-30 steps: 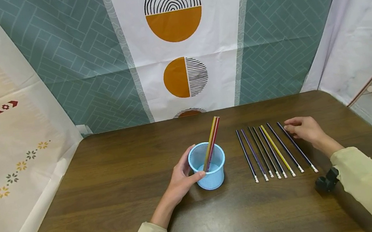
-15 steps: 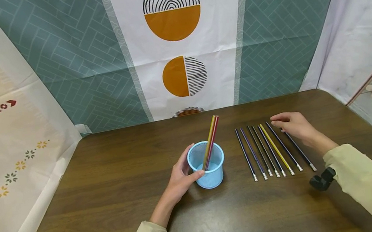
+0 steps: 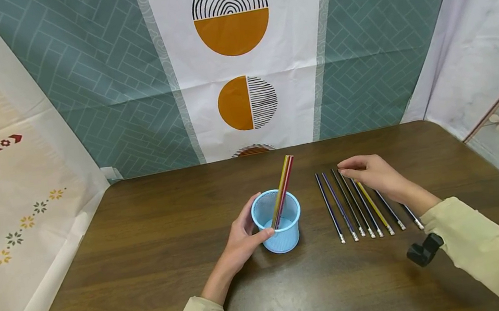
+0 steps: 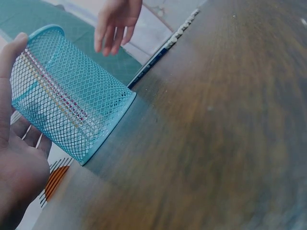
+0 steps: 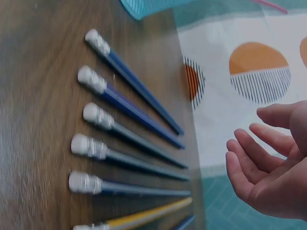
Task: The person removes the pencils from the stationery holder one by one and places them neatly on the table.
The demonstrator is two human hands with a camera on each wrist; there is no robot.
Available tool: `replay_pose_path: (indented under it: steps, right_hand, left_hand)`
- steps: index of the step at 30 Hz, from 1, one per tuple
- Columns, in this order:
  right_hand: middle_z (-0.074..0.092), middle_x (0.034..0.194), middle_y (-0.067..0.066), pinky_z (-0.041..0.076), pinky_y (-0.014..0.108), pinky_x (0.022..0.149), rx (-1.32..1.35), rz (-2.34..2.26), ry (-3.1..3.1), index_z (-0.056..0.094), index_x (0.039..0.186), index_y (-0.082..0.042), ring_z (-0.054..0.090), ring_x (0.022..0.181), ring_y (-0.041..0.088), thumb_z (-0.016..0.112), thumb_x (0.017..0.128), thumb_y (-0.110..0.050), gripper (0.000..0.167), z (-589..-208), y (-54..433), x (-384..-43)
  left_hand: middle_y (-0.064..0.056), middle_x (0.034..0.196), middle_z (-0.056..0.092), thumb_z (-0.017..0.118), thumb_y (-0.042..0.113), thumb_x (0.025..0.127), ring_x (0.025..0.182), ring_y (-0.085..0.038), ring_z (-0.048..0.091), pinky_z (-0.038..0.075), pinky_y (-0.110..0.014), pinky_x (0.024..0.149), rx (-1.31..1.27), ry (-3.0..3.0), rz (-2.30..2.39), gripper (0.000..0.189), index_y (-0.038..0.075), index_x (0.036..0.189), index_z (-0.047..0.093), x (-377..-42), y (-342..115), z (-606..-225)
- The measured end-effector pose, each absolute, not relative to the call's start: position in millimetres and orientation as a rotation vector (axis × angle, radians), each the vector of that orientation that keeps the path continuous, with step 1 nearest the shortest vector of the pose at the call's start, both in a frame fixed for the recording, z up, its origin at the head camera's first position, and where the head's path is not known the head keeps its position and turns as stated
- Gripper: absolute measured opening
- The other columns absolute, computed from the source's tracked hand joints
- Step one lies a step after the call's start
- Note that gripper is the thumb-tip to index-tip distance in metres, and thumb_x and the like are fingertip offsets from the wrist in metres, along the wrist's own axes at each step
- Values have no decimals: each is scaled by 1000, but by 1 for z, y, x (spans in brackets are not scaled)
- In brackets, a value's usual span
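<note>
My left hand (image 3: 241,238) grips a light blue mesh pencil cup (image 3: 284,244), thumb at the near rim and fingers round the left side. Inside it, a few yellow and red pencils (image 3: 286,174) lean to the right; the left wrist view shows them through the mesh (image 4: 72,86). To the cup's right, several pencils lie side by side, eraser ends toward me. They are mostly dark blue (image 3: 331,210), with one yellow pencil (image 3: 376,208) among them. Above the far ends of the row, my right hand (image 3: 377,175) hovers with loosely bent fingers, holding nothing. It hides parts of the right-hand pencils.
The brown wooden table (image 3: 128,276) carries everything. A teal cloth (image 3: 130,113) with a white patterned panel (image 3: 300,107) hangs behind its far edge. Light cloths hang at left and right. Each wrist bears a black camera (image 3: 425,249).
My right hand has moved left from the rightmost pencil, over the row, toward its middle. The rightmost pencil has shifted slightly left. The left hand and the cup have stayed in place.
</note>
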State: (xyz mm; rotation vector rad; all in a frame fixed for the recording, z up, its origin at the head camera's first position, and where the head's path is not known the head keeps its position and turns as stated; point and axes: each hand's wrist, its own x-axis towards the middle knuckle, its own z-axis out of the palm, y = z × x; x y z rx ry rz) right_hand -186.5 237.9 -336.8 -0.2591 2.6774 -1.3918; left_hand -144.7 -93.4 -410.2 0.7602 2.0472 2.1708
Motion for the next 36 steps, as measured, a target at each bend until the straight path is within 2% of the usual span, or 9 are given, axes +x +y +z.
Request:
replay_pose_path:
  steps: [9, 20, 32, 36]
  right_hand:
    - [61, 122, 20, 50, 44, 89, -386, -1447, 2635, 58, 127, 6, 59, 107, 36, 59, 98, -19, 38, -332, 213, -179]
    - [64, 118, 19, 50, 47, 87, -490, -1515, 2547, 59, 125, 5, 60, 106, 37, 60, 97, -18, 36, -329, 182, -177]
    - [65, 112, 19, 50, 51, 86, -507, -1669, 2476, 63, 118, 5, 62, 98, 27, 65, 93, -12, 31, -330, 152, -179]
    - [67, 108, 16, 52, 47, 84, -514, -1679, 2483, 64, 116, 5, 62, 95, 25, 66, 92, -11, 29, -330, 144, -180]
  left_hand:
    - [-20, 143, 43, 74, 5, 83, 132, -33, 38, 21, -48, 112, 759, 2053, 2165, 81, -3, 149, 27, -145, -94, -411]
    - [-21, 143, 43, 78, 18, 83, 132, -33, 38, 22, -48, 111, 777, 2043, 2175, 85, -2, 149, 28, -145, -94, -411]
    - [-21, 143, 43, 74, 7, 84, 131, -33, 39, 22, -48, 111, 755, 2053, 2168, 80, -1, 149, 29, -145, -93, -411]
    - [-20, 143, 43, 74, 8, 84, 131, -33, 39, 22, -47, 111, 762, 2050, 2166, 80, -1, 149, 28, -145, -93, -410]
